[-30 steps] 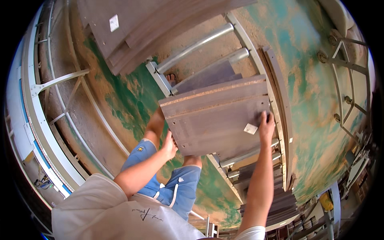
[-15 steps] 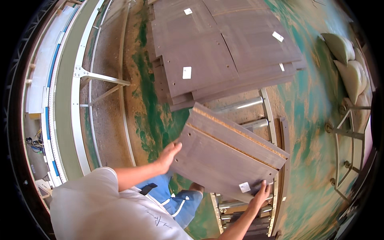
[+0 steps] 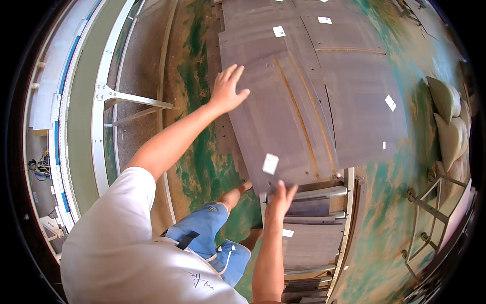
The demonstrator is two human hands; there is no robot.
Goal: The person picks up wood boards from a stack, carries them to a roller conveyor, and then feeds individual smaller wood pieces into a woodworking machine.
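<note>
The grooved brown panel (image 3: 267, 124) lies atop the panel stack (image 3: 362, 96). Over the stack's left side the left hand (image 3: 228, 91) spreads wide, empty; at its near edge the right hand (image 3: 278, 201), fingers parted, grips nothing.

The right hand (image 3: 278, 203) is motion-blurred, and its contact with the near edge of the grooved brown panel (image 3: 268, 121) cannot be confirmed. Marks on the panel's white label (image 3: 270, 164) are too small to be read. The panel stack (image 3: 364, 96) is cut off by the upper edge, the white shirt (image 3: 111, 243) by the lower. Individual strands in the wire bundle (image 3: 40, 166) cannot be resolved.
</note>
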